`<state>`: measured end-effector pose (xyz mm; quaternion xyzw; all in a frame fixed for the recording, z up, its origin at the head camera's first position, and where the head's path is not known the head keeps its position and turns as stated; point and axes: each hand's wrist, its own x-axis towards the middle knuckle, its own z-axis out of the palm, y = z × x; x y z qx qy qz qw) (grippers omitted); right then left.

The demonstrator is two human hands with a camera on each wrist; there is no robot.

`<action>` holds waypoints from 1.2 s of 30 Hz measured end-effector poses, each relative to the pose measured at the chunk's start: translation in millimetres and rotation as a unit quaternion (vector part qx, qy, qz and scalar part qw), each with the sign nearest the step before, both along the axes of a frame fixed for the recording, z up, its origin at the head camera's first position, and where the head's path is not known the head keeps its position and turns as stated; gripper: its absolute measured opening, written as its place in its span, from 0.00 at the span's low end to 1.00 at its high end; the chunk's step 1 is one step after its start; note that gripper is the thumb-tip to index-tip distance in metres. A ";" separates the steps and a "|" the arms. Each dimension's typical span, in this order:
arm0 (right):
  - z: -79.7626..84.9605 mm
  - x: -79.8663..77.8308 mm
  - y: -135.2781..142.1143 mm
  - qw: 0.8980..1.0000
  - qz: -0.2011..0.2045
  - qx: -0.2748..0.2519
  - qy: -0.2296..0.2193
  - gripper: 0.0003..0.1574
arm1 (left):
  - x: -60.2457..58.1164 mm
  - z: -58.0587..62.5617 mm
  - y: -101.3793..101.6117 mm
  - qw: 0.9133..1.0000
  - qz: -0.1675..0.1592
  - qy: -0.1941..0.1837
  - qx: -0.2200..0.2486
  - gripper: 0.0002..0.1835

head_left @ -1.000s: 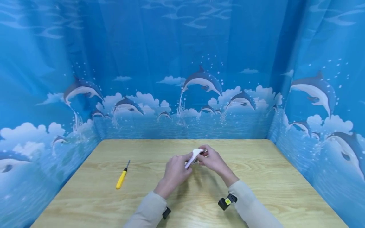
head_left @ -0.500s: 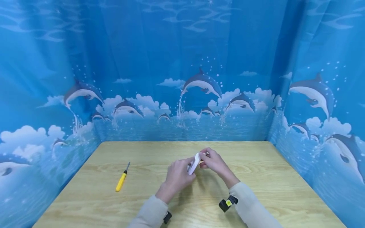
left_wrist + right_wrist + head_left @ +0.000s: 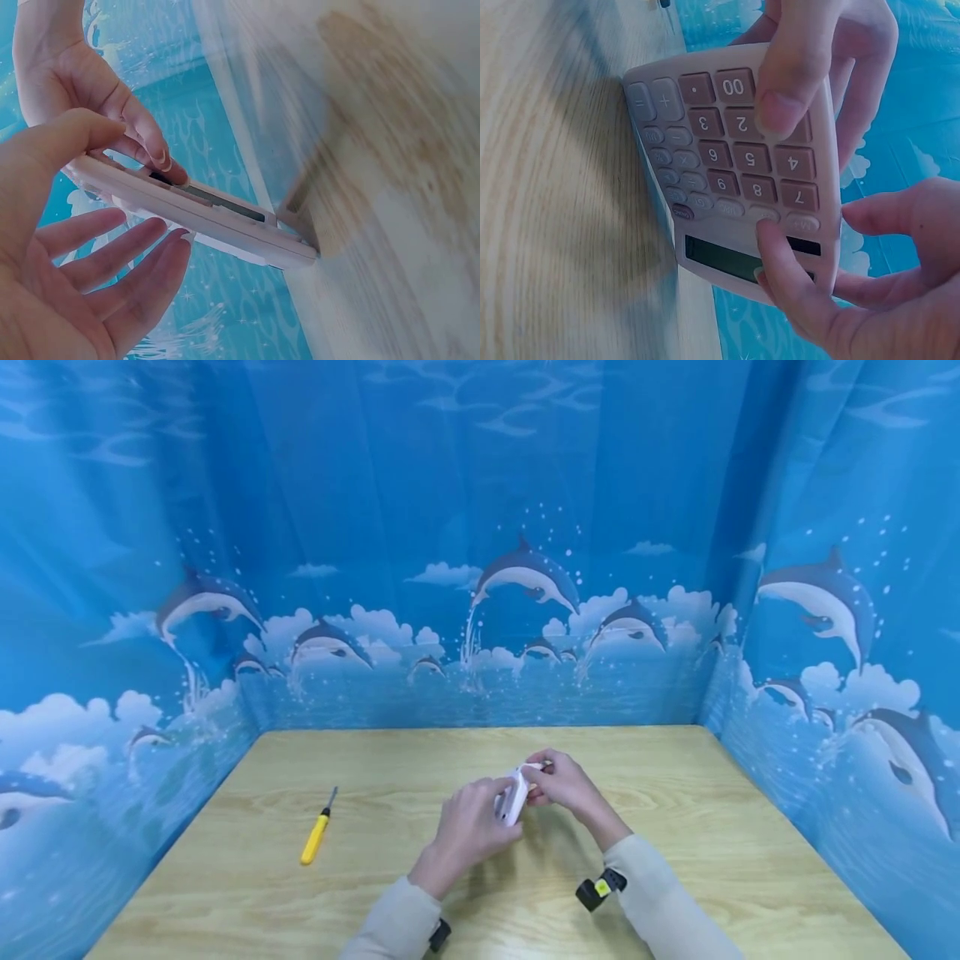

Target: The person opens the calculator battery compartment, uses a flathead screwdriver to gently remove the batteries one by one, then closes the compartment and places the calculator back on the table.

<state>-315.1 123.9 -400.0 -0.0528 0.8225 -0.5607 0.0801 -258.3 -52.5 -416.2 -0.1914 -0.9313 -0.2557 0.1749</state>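
Note:
A pale pink calculator [image 3: 513,804] is held tilted above the table between both hands. In the right wrist view the calculator [image 3: 765,232] shows brown number keys, paler function keys and a dark display. My left hand [image 3: 472,822] grips one end, its thumb over the number keys and its fingers behind. At the display end, my right hand [image 3: 564,783] pinches the calculator, with the thumb or a finger by the screen and other fingers at the back. The left wrist view gives the calculator [image 3: 202,214] nearly edge-on; whether its lower edge touches the table cannot be told.
A screwdriver [image 3: 316,837] with a yellow handle lies on the wooden table [image 3: 660,777], left of the hands. Blue dolphin-print curtains [image 3: 390,527] stand round the back and sides. Each wrist bears a small black camera [image 3: 592,894].
Both hands have turned the calculator, so its tilt differs and more of one broad side shows in the head view. The hands shifted slightly toward the person. The screwdriver has stayed on the table.

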 end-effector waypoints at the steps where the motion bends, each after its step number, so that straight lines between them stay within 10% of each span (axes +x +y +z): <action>1: 0.3 -0.5 0.1 1.000 0.003 0.001 0.000 0.23 | 0.0 0.1 -0.4 1.000 -0.002 0.001 -0.002 0.33; 26: -2.0 -0.5 1.1 0.998 -0.015 0.049 -0.026 0.30 | 1.2 1.7 -3.7 0.997 -0.054 -0.049 0.002 0.35; 36: -2.1 -1.4 2.5 0.997 -0.020 0.070 -0.027 0.30 | -10.0 12.0 -21.4 0.994 -0.020 -0.098 0.041 0.21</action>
